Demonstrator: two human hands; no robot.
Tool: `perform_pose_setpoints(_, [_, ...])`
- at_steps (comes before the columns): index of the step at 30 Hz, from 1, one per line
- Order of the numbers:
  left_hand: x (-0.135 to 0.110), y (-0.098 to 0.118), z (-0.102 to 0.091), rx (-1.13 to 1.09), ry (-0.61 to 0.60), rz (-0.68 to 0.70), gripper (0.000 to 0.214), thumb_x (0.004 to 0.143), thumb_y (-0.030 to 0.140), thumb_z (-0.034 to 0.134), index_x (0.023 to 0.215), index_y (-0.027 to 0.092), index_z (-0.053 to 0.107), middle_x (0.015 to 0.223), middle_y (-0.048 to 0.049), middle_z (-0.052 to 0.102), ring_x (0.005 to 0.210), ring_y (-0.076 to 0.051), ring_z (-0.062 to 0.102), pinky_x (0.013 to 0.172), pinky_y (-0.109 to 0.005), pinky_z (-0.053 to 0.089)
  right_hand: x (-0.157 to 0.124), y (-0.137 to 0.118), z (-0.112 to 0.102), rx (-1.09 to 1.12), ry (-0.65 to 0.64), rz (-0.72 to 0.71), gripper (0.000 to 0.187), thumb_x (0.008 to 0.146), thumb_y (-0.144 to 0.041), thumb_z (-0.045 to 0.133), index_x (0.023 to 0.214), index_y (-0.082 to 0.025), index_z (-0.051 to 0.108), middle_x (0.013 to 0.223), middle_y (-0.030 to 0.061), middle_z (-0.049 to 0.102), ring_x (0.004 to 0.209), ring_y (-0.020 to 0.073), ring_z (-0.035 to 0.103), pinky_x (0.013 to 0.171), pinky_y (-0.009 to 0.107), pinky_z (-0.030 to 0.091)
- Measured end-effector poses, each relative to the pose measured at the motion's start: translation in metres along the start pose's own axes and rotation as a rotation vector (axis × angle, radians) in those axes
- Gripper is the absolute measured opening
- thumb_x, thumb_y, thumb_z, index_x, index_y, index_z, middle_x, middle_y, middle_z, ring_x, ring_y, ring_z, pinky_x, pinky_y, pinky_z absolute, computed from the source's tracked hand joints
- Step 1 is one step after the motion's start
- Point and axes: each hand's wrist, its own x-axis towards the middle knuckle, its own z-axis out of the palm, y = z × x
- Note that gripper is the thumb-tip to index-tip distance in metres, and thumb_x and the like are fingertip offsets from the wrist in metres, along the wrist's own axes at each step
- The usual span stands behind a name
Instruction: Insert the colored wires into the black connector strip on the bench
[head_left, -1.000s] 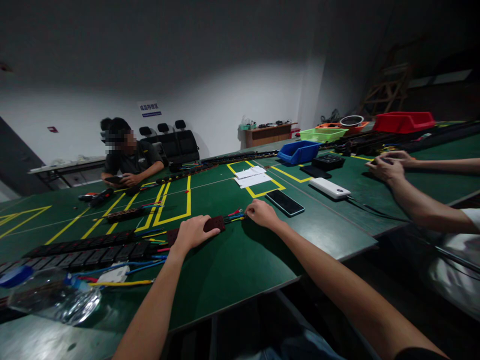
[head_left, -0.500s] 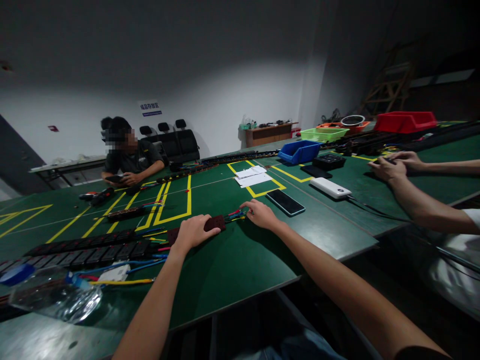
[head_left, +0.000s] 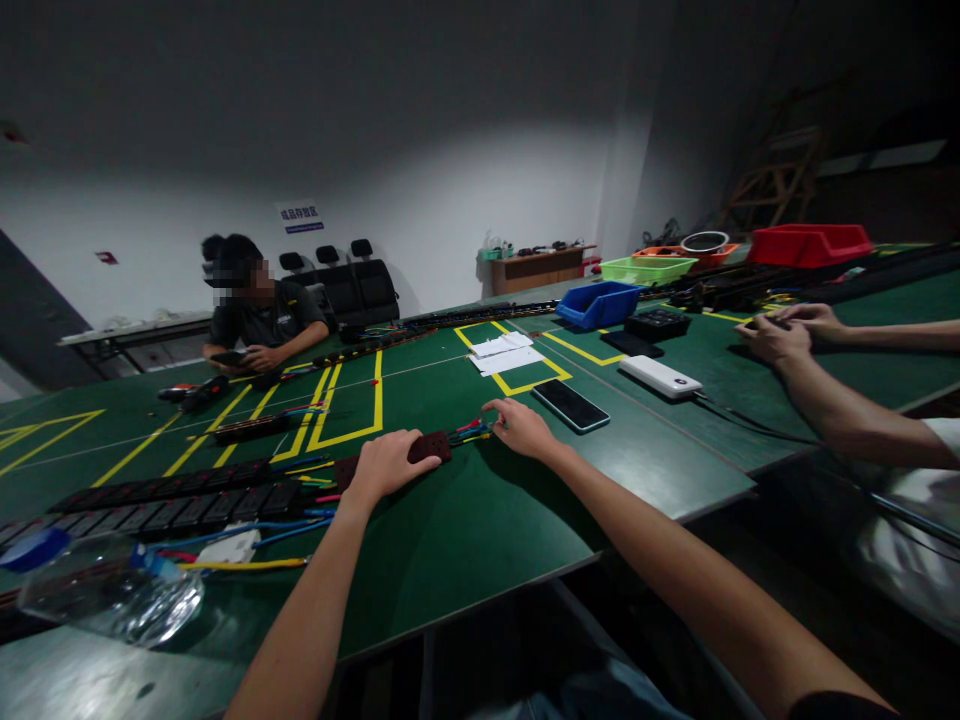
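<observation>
My left hand is wrapped over a dark reddish-brown strip-shaped block lying on the green table, its thumb along the near side. Coloured wires, blue, green, red and yellow, come out of the block's right end. At their tips is my right hand, fingers curled and pinched on the wire ends; exactly which wire is too small to make out. A dark-screened phone lies just beyond my right hand. Left of my left hand are rows of black modules with loose coloured leads.
A clear water bottle lies at the near left. White papers, a white power bank with a cable, and a blue bin are farther off. A co-worker's hands are at the right; another person sits across the table.
</observation>
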Motion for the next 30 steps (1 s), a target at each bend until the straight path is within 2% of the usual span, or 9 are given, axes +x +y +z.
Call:
perform_pose_setpoints(7, [0.000,0.001,-0.001,0.016,0.005,0.012,0.059,0.093,0.072,0.048,0.118,0.022,0.065,0.112,-0.0101,0.073,0.099,-0.028,0.068,0.070,-0.032,0.046,0.001,0.002,0.004,-0.027,-0.048,-0.017,0.046,0.090,-0.017,0.055,0.135,-0.028,0.061,0.109,0.0059,0.065,0.095,0.0192,0.061,0.072,0.026,0.038])
perform_pose_setpoints(15, [-0.001,0.002,-0.002,0.009,0.003,0.004,0.057,0.093,0.072,0.049,0.117,0.022,0.065,0.110,-0.0103,0.073,0.098,-0.028,0.068,0.069,-0.032,0.047,0.003,0.005,0.007,0.022,-0.058,-0.019,0.036,0.087,-0.014,0.056,0.119,-0.024,0.068,0.101,0.0043,0.066,0.088,0.0173,0.059,0.071,0.025,0.037])
perform_pose_setpoints(18, [-0.001,0.002,-0.003,0.005,0.005,0.001,0.058,0.093,0.072,0.048,0.116,0.023,0.065,0.110,-0.0101,0.073,0.098,-0.028,0.068,0.069,-0.032,0.047,0.006,0.007,0.009,0.111,-0.055,-0.009,0.032,0.085,-0.013,0.057,0.113,-0.021,0.071,0.094,0.0034,0.067,0.084,0.0160,0.059,0.071,0.024,0.039])
perform_pose_setpoints(24, [0.000,0.001,-0.002,0.006,-0.001,0.016,0.057,0.093,0.072,0.048,0.116,0.023,0.065,0.110,-0.0097,0.073,0.097,-0.027,0.068,0.069,-0.031,0.046,0.014,0.004,0.010,0.404,-0.104,0.111,0.029,0.083,-0.010,0.055,0.104,-0.014,0.074,0.085,0.0025,0.069,0.073,0.0132,0.058,0.065,0.022,0.042])
perform_pose_setpoints(30, [-0.001,0.001,-0.003,0.002,-0.006,0.003,0.059,0.092,0.073,0.048,0.117,0.023,0.065,0.111,-0.0101,0.073,0.099,-0.028,0.068,0.070,-0.032,0.047,0.013,-0.001,0.010,0.572,-0.140,0.214,0.029,0.081,-0.009,0.052,0.101,-0.014,0.073,0.080,0.0010,0.068,0.059,0.0102,0.054,0.056,0.020,0.041])
